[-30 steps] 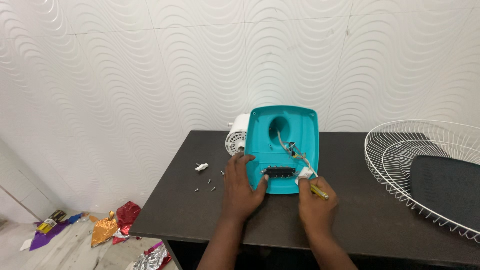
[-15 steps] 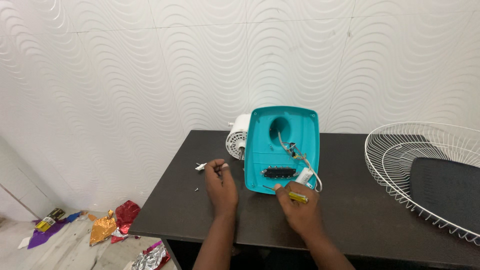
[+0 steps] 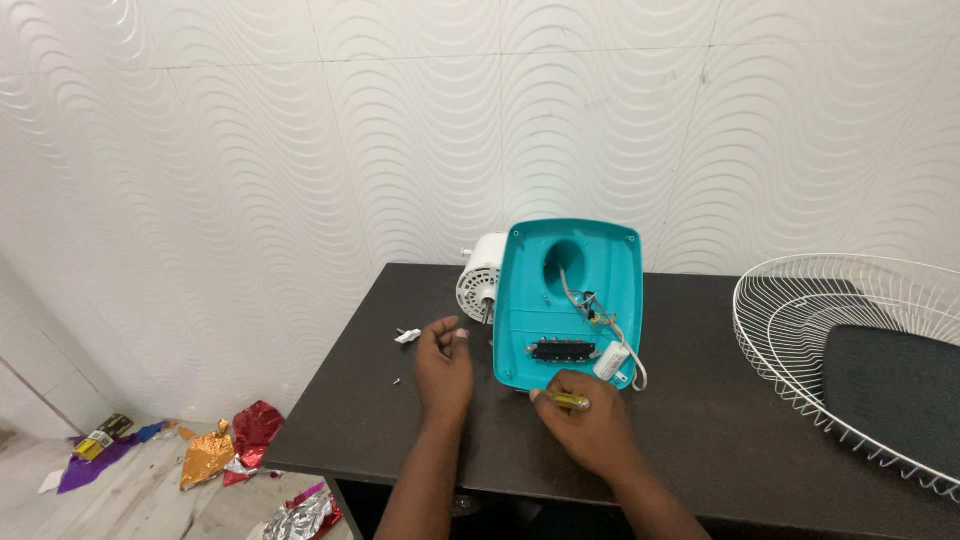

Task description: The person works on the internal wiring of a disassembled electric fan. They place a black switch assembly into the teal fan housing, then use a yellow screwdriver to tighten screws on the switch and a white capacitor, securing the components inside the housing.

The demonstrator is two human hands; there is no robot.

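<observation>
- Since the earlier frames, the left hand (image 3: 444, 362) is lying away from the turquoise housing (image 3: 570, 300), out over the dark table (image 3: 700, 440) to the housing's left, where before it was pressing against the housing's lower edge.
- Its fingertips are pinching together around something small and pale; what that is cannot be told.
- The right hand (image 3: 590, 430) is sitting just below the housing's lower edge, curling around a yellow-handled screwdriver (image 3: 565, 400).
- The turquoise housing is lying open side up near the middle of the table, showing a black switch block (image 3: 562, 350), loose wires (image 3: 585, 303) and a small white capacitor (image 3: 611, 361).
- A white motor (image 3: 480, 278) is sticking out behind the housing's left edge.
- A small white piece (image 3: 407, 336) and a tiny screw (image 3: 397, 381) are lying on the table left of the left hand.
- A white wire fan guard (image 3: 800, 320) is resting at the table's right end, holding a dark pad (image 3: 890, 390).
- Crumpled foil wrappers (image 3: 215, 455) are littering the floor at lower left.
</observation>
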